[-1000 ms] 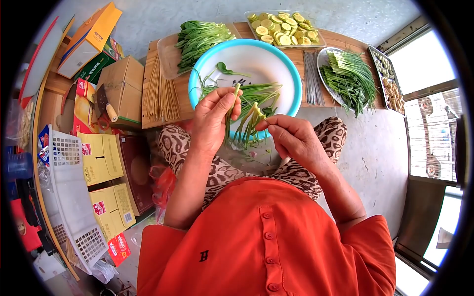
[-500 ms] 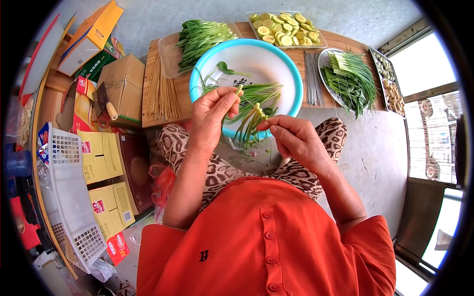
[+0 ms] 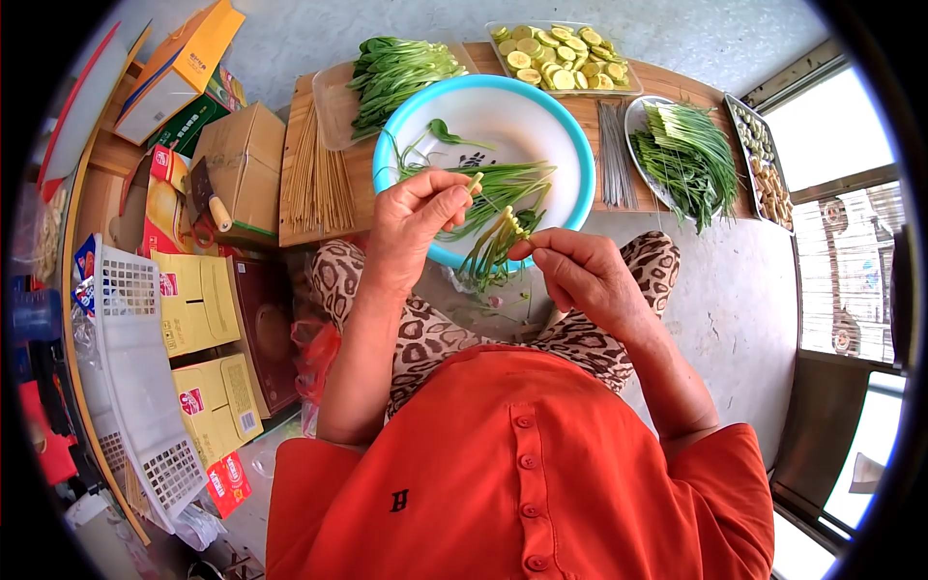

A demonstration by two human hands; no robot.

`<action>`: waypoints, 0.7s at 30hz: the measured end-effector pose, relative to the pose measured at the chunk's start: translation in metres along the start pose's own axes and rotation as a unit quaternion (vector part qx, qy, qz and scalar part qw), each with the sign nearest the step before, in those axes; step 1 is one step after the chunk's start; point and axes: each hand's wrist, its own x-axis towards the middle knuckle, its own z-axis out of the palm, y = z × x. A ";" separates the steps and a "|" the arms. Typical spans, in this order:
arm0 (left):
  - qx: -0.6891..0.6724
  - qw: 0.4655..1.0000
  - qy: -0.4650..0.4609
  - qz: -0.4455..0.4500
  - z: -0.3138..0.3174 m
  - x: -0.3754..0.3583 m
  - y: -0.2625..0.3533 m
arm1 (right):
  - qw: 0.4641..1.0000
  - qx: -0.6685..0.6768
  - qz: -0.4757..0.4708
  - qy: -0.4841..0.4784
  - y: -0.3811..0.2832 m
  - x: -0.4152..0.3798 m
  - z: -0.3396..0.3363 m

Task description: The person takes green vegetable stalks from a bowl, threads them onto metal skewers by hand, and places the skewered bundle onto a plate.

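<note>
My left hand (image 3: 421, 222) pinches a pale green stem end between thumb and fingers, over the near left part of a blue-rimmed white basin (image 3: 583, 164). At the basin's near edge, my right hand (image 3: 577, 273) has its fingers closed at a small bunch of green stems (image 3: 498, 244), with leafy ends hanging down; the skewer that may run through them is too thin to make out clearly. Long green stems (image 3: 507, 178) and a loose leaf (image 3: 443, 131) lie inside the basin.
Around the basin, the wooden table (image 3: 362, 184) holds wooden skewers (image 3: 317, 184), metal skewers (image 3: 615, 159), leafy greens (image 3: 391, 82), sliced zucchini (image 3: 561, 58), a plate of chives (image 3: 686, 159) and a tray (image 3: 764, 164). Boxes (image 3: 237, 164) and a white basket (image 3: 140, 377) stand at left.
The stem in my left hand has tilted slightly and sits a little further right. The bunch by my right hand has shifted slightly right. Both hands keep their pinch.
</note>
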 end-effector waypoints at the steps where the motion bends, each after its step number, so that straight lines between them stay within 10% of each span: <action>1: -0.001 1.000 -0.008 -0.005 -0.001 0.000 -0.001 | 1.000 0.004 0.001 -0.005 0.000 0.000 0.000; 21: 0.016 0.996 -0.075 -0.047 0.008 0.006 -0.005 | 0.992 0.116 0.041 -0.030 0.001 -0.005 -0.013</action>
